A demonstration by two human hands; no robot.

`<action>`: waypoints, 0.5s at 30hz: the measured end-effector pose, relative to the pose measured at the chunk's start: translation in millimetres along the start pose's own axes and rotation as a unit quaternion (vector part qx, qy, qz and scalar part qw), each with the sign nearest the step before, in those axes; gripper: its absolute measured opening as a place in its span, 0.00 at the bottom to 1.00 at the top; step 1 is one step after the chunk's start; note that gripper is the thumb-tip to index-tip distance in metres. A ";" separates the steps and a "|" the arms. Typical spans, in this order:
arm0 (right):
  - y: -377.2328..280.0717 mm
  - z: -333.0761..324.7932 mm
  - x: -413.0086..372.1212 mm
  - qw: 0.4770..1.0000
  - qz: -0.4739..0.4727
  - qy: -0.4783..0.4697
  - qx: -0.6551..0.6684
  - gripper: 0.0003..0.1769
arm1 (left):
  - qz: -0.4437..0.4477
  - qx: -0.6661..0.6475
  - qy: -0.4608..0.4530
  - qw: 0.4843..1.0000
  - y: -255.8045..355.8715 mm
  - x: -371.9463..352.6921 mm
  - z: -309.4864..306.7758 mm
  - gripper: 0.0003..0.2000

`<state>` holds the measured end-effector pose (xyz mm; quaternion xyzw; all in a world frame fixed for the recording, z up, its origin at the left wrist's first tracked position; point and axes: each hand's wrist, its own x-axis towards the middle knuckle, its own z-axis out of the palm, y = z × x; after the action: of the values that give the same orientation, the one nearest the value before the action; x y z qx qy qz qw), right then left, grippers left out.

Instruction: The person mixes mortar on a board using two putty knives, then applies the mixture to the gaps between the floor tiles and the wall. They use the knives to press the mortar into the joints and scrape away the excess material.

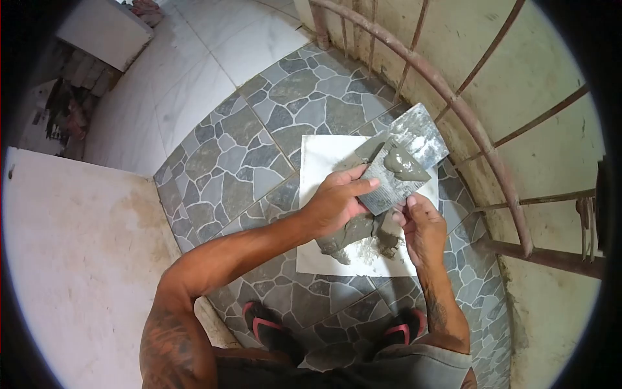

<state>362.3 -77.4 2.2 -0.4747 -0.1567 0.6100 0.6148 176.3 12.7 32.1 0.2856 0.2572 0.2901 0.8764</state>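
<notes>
My left hand (pixel 343 198) grips a small grey tile piece (pixel 382 185) by its left edge, thumb on the ribbed face. A wet lump of grey mortar (pixel 403 163) sits on that face. Close at the tile's lower corner is my right hand (pixel 424 227), its fingers closed. A flat, mortar-smeared piece (pixel 390 235) shows just under those fingers; I cannot tell what they hold. Below the hands, more mortar (pixel 346 238) lies heaped on a white square board (pixel 317 152). Beyond the held tile, a flat silvery piece with white smears (pixel 420 136) overlaps the board's upper right corner.
Stone-patterned tiles (pixel 259 155) cover the floor around the board, with white marble-look tiles (pixel 188 78) farther left. A curved rusty metal railing (pixel 447 94) runs along the right wall. A pale panel (pixel 84 259) stands at the left. My sandalled feet (pixel 275 330) are below the board.
</notes>
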 end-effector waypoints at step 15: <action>-148.8 68.8 30.0 0.860 0.071 -0.311 -0.399 0.16 | 0.134 0.056 0.120 0.982 109.2 -51.0 62.5 0.22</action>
<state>404.9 5.6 140.3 -0.4752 -0.5357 0.6529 0.2469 139.6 30.3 161.6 0.3294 0.3363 0.4220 0.7748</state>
